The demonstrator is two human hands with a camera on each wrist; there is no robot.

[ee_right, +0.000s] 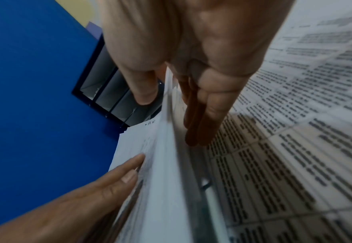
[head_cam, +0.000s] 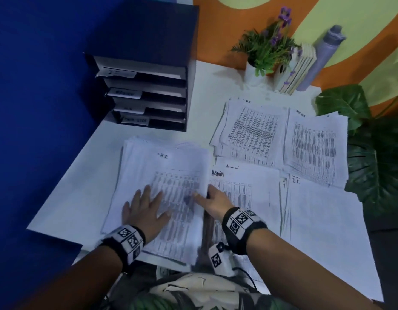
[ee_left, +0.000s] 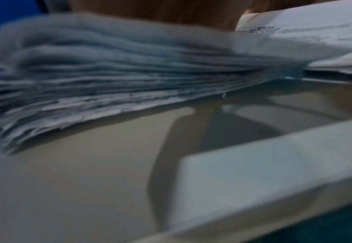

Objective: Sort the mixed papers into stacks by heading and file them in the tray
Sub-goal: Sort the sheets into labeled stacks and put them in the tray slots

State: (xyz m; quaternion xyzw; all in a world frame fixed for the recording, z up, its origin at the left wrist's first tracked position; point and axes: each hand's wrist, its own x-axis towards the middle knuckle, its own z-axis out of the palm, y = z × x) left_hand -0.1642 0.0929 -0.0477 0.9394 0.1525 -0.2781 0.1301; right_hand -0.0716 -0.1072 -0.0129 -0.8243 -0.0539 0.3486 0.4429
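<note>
A thick mixed paper pile [head_cam: 148, 166] lies at the table's left-middle, its top sheet headed H.R. My left hand [head_cam: 146, 209] presses flat on it, fingers spread. My right hand [head_cam: 212, 199] pinches the pile's right edge [ee_right: 166, 148], thumb [ee_right: 143, 88] on top and fingers [ee_right: 202, 125] underneath. Sorted stacks lie to the right: Admin [head_cam: 245, 186], I.T. [head_cam: 323, 220], another H.R stack [head_cam: 251, 130] and a task-list stack [head_cam: 316, 148]. The dark multi-slot tray [head_cam: 146, 95] with labelled shelves stands at the back left. The left wrist view shows only the pile's blurred fanned sheet edges [ee_left: 108, 74].
A blue wall [head_cam: 37, 108] borders the table's left side. At the back stand a potted plant [head_cam: 256, 70], upright books [head_cam: 298, 70] and a grey roll [head_cam: 323, 54]. Large green leaves [head_cam: 372, 153] overhang the right edge. Bare table [head_cam: 81, 198] shows left of the pile.
</note>
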